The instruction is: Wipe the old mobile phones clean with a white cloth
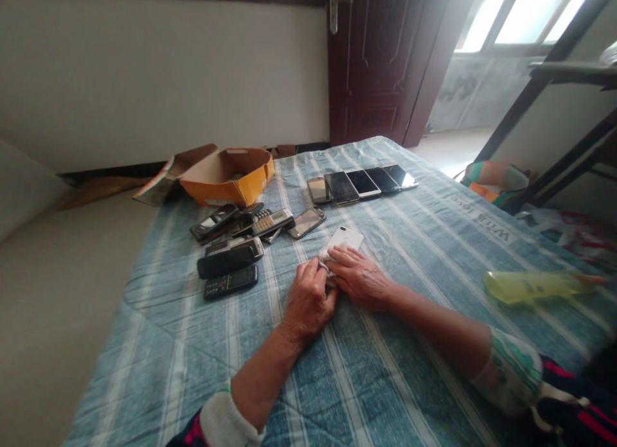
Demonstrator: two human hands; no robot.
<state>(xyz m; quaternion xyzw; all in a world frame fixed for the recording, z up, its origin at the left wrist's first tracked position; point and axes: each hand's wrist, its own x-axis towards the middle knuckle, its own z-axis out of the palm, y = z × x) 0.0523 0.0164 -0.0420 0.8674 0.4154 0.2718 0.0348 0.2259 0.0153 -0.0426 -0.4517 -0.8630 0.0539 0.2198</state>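
A white phone (344, 238) lies face down on the blue striped cloth (385, 370) in the middle. My right hand (359, 277) rests on its near end with the fingers curled over a small white cloth (324, 259). My left hand (308, 299) is closed beside it, its fingertips on the same white cloth. To the left lies a heap of several old keypad phones (231, 241). One smartphone (306, 222) lies alone just beyond my hands.
A row of several smartphones (361, 184) lies at the far side. An open orange cardboard box (229, 174) stands at the far left corner. A yellow-green spray bottle (530, 285) lies on its side at the right. A dark door (380, 61) is behind.
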